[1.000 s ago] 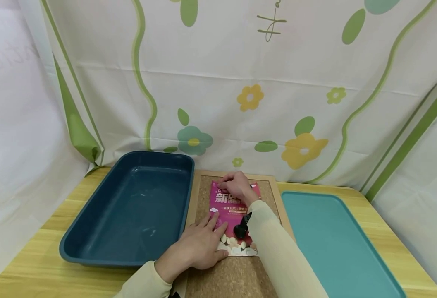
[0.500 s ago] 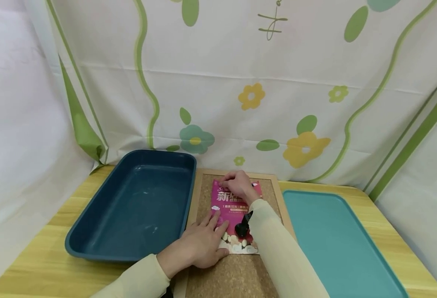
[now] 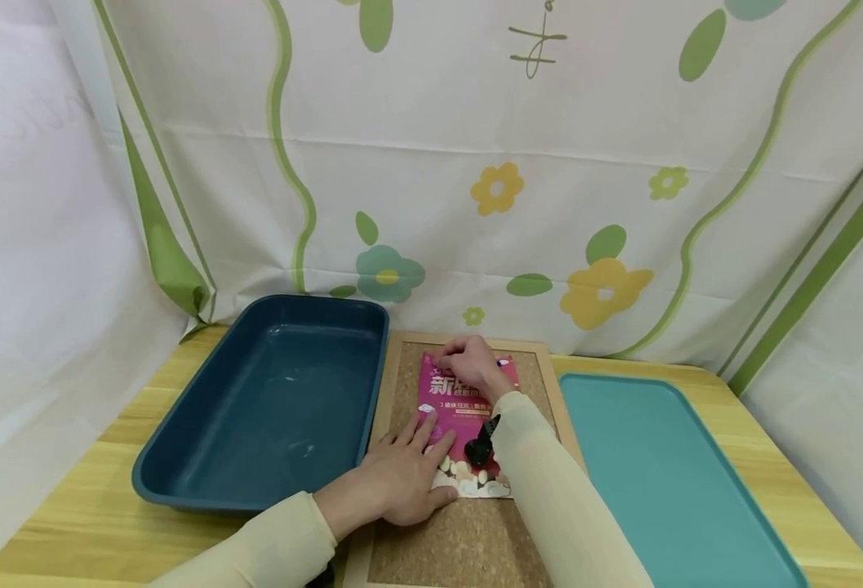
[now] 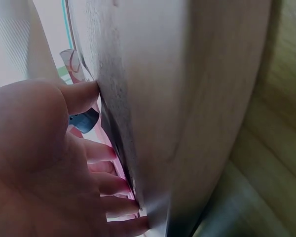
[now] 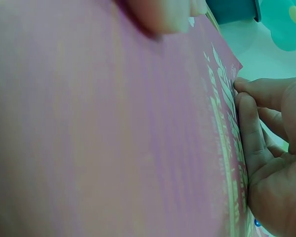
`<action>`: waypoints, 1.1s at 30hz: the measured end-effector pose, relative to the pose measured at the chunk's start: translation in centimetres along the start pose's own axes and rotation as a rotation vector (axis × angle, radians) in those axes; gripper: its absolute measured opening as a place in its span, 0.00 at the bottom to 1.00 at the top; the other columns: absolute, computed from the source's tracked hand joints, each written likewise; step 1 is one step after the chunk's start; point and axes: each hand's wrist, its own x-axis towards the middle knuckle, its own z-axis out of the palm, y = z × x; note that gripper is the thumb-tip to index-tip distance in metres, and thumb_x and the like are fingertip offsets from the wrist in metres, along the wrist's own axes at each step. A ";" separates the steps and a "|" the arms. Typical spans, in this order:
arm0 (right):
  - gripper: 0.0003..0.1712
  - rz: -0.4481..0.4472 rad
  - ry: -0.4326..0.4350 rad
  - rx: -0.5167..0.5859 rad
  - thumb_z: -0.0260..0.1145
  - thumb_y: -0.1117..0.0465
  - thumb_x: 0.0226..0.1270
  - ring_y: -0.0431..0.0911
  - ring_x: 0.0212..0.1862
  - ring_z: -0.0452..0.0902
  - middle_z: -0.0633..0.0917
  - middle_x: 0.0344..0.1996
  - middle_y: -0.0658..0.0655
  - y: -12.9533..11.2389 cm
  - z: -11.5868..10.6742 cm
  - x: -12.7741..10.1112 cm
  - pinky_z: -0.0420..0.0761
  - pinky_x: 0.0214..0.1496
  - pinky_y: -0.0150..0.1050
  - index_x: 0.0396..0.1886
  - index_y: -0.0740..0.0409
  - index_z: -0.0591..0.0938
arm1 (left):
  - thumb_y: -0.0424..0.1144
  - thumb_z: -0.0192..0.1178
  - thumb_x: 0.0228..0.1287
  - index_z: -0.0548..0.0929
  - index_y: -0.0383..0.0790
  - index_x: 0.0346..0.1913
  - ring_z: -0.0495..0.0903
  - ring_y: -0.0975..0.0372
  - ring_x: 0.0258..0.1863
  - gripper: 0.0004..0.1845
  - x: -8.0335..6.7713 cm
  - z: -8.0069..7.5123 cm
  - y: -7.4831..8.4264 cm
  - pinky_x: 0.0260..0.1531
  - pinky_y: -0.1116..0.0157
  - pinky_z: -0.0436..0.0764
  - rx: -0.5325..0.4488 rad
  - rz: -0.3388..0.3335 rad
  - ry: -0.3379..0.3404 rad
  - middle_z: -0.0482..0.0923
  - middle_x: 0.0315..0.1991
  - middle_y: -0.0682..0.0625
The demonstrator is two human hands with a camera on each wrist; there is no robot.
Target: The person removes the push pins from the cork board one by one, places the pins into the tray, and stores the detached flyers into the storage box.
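Observation:
A pink paper flyer [image 3: 456, 420] with large white characters lies on a wood-framed cork board [image 3: 468, 543]. My left hand [image 3: 405, 482] rests with spread fingers over the flyer's lower left edge. In the left wrist view the fingertips [image 4: 118, 185] press along the board's surface. At the flyer's top left corner, my right hand [image 3: 470, 362] brings thumb and index finger together. The right wrist view has these fingertips [image 5: 245, 101] pinching a small dark pin-like thing, mostly hidden, against the sheet. A small blue round head [image 5: 257, 222] shows beside the right hand, near the top right corner.
A deep dark blue tray [image 3: 144, 482] stands left of the board, close along its side. To the right lies a flat teal tray [image 3: 666, 474]. Both are on a wood-grain table [image 3: 56, 531], with a flower-patterned white curtain [image 3: 431, 204] behind.
The view has shifted slightly. Both hands keep their places on the flyer, the left over its lower left edge and the right at its top left corner.

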 end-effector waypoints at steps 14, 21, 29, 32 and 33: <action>0.07 -0.028 -0.031 0.053 0.71 0.57 0.75 0.45 0.44 0.82 0.90 0.45 0.54 0.1 -0.1 -0.2 0.79 0.43 0.36 0.43 0.51 0.93 | 0.67 0.55 0.76 0.60 0.54 0.85 0.46 0.45 0.88 0.42 0.2 0.1 -0.2 0.80 0.37 0.61 -0.014 0.005 0.018 0.46 0.88 0.44; 0.09 -0.053 -0.046 0.116 0.71 0.57 0.75 0.45 0.42 0.84 0.91 0.44 0.56 0.2 -0.9 -0.7 0.83 0.42 0.36 0.46 0.55 0.92 | 0.67 0.56 0.75 0.61 0.54 0.85 0.47 0.45 0.88 0.42 0.3 -0.1 0.0 0.80 0.37 0.61 -0.019 0.008 0.024 0.47 0.88 0.44; 0.11 -0.094 -0.085 0.158 0.69 0.59 0.77 0.47 0.43 0.90 0.89 0.46 0.59 -0.7 -2.0 -1.9 0.91 0.47 0.41 0.50 0.61 0.90 | 0.67 0.57 0.74 0.62 0.55 0.84 0.49 0.45 0.88 0.42 0.4 -0.1 0.0 0.80 0.38 0.62 -0.017 -0.008 0.014 0.48 0.88 0.44; 0.11 -0.117 -0.082 0.147 0.68 0.60 0.78 0.50 0.45 0.89 0.89 0.46 0.60 -1.1 -2.7 -2.7 0.91 0.50 0.43 0.50 0.63 0.89 | 0.67 0.57 0.74 0.62 0.55 0.84 0.49 0.45 0.87 0.43 0.4 -0.1 -0.1 0.79 0.38 0.63 -0.017 -0.007 0.018 0.48 0.88 0.44; 0.11 -0.123 -0.078 0.146 0.68 0.60 0.78 0.51 0.46 0.89 0.89 0.46 0.60 -1.2 -3.0 -3.0 0.91 0.50 0.44 0.49 0.62 0.89 | 0.68 0.57 0.74 0.62 0.54 0.84 0.49 0.45 0.87 0.43 0.4 -0.1 -0.1 0.79 0.38 0.63 -0.020 -0.006 0.018 0.48 0.88 0.44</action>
